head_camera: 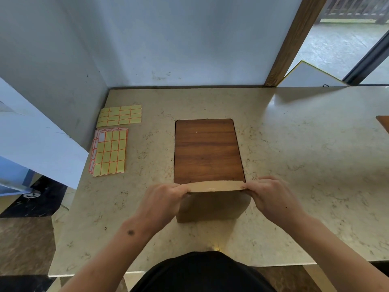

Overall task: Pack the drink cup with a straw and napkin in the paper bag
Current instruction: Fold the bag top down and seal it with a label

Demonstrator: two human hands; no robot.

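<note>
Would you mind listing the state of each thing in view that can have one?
paper bag: standing upright on the table, top folded over.
left hand: pinching the fold's left end.
right hand: pinching the fold's right end.
wooden board: lying flat behind the bag.
label sheets: lying flat at the table's left; one label missing.

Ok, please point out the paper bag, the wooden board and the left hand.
paper bag [212, 204], head view, on its front face.
wooden board [207, 150], head view, on its middle.
left hand [163, 198], head view, on its back.
</note>
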